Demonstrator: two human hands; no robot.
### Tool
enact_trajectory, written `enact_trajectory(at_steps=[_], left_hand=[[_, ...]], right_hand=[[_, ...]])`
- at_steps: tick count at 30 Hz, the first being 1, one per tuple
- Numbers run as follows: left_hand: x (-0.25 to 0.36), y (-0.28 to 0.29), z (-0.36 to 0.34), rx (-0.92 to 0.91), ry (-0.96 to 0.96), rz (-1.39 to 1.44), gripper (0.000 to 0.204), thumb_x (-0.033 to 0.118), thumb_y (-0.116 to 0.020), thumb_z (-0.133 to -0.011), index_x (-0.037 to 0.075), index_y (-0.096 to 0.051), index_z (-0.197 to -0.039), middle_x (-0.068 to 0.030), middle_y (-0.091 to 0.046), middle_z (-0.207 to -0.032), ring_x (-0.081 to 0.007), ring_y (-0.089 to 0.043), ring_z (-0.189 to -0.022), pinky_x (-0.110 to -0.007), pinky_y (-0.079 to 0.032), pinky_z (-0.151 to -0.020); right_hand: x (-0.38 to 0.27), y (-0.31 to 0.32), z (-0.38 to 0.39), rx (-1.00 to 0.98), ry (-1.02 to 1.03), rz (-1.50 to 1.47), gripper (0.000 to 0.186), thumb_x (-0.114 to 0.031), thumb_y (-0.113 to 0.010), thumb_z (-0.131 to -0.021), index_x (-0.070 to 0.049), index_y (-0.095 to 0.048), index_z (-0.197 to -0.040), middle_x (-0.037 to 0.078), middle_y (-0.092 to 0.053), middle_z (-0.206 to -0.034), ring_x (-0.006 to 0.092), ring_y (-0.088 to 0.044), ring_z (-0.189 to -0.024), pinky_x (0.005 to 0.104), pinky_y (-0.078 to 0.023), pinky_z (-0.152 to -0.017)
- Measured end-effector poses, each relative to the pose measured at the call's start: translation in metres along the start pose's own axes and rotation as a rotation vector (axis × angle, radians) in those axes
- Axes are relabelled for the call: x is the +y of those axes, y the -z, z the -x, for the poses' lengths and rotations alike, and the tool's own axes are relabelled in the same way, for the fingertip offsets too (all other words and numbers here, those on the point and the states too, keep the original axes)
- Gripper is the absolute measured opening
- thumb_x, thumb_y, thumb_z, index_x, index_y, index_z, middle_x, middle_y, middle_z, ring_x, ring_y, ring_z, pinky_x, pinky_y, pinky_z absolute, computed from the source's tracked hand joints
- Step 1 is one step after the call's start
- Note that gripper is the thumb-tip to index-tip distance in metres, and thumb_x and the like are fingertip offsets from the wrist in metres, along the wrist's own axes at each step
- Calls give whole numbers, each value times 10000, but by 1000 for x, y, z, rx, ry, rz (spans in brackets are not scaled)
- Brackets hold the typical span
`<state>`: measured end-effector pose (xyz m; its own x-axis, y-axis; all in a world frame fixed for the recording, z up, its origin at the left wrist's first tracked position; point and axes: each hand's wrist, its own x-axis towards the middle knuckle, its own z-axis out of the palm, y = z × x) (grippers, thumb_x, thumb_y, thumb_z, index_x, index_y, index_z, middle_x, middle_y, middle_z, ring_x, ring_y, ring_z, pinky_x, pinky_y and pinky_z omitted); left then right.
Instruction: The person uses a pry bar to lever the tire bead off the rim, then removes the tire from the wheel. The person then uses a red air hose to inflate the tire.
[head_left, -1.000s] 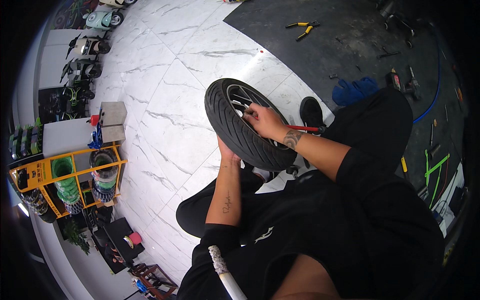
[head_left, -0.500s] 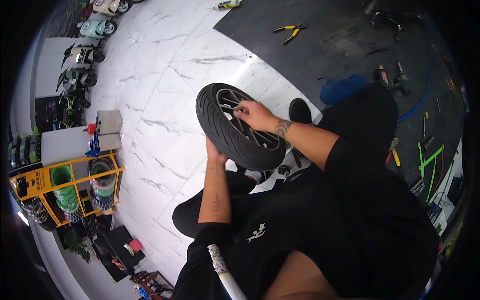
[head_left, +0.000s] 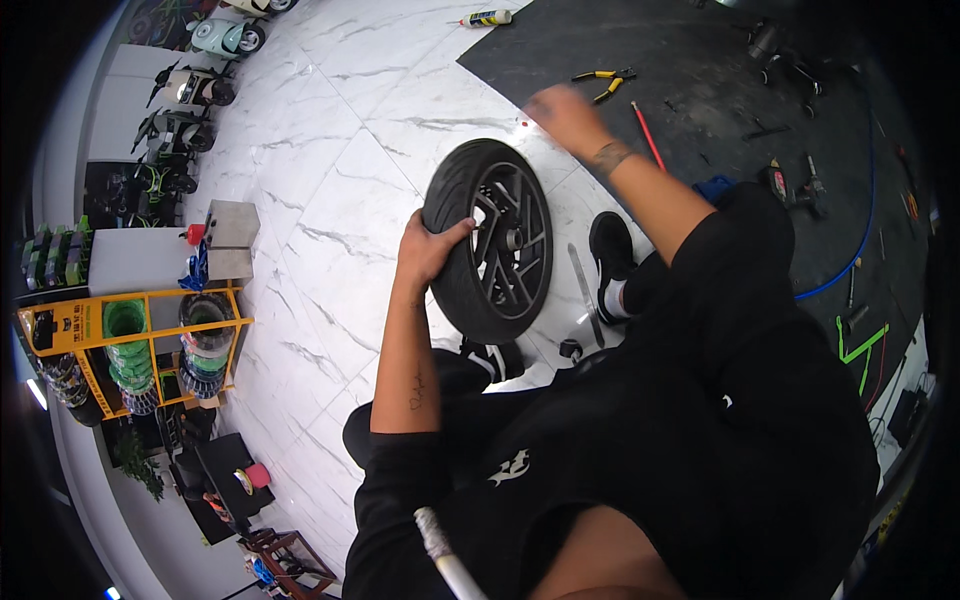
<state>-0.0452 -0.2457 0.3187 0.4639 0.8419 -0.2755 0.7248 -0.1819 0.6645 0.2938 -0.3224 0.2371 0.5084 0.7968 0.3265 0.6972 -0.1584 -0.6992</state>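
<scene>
A black tyre on a dark spoked wheel (head_left: 513, 240) stands tilted in front of me, its spokes facing right. My left hand (head_left: 432, 248) is closed on its left side, with the thumb over the rim and the fingers behind the tyre. Out past the wheel, my right hand (head_left: 565, 118) is off the wheel, above the border of the white floor and the dark mat. Motion smears its fingers, so whether it holds anything does not show. Yellow-handled pliers (head_left: 605, 82) lie just beyond that hand, and a red rod (head_left: 648, 137) is beside the wrist.
A flat metal bar (head_left: 583, 285) lies near my right shoe (head_left: 612, 262). More tools and a blue hose (head_left: 855, 235) spread over the dark mat (head_left: 700, 60). A yellow rack (head_left: 160, 320) of tyres stands left, below parked scooters (head_left: 190, 85). A cigarette (head_left: 450, 560) shows close up.
My right hand has left the wheel's hub and swung far and to the right. The wheel has turned more upright, and my left hand has come up onto its left side.
</scene>
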Motion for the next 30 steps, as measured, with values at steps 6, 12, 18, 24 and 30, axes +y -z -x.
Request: enact_trajectory(at_steps=[6,12,18,24,30], left_hand=[[3,-17,-4,309,-117,-240,731,565,-418,-1130,-91,-718,-1249,-329,-719,-1188,-492,-675,-1181,-531,-539,-988],[8,-14,-20,244,-33,-238,835,653,-327,-1123,-57,-763,-1055,-340,-739,-1042,-527,-696,-1041,-552,-528,-953],[-18,-1,-34,224,-91,-184,777,652,-410,-1109,-32,-779,-1105,-308,-756,-1052,-489,-717,-1035,-516,-538,-924],[-31,18,-46,140,43,35,940,706,-319,-1121,-100,-785,-990,-237,-744,-877,-323,-696,-873,-421,-535,-897],[-31,16,-59,180,23,-46,989,711,-266,-1126,-113,-798,-998,-241,-769,-896,-334,-719,-876,-408,-540,-903]], right_hand=[[-74,-52,18,-321,104,-73,577,-523,-516,-1102,-24,-795,-1181,186,-751,-1226,375,-679,-1208,460,-510,-1072],[-72,-30,-9,-519,138,-34,712,-604,-470,-1087,16,-817,-1039,286,-769,-1024,454,-741,-1030,516,-561,-966],[-91,-32,11,-465,29,-107,756,-598,-448,-1097,42,-784,-877,285,-753,-904,462,-733,-910,523,-571,-891],[-111,-47,17,-357,55,-15,691,-538,-521,-1064,44,-750,-769,258,-724,-809,448,-717,-796,527,-577,-805],[-108,-54,-5,-406,-12,-21,620,-463,-552,-1049,42,-726,-734,253,-717,-777,438,-713,-748,520,-577,-723]])
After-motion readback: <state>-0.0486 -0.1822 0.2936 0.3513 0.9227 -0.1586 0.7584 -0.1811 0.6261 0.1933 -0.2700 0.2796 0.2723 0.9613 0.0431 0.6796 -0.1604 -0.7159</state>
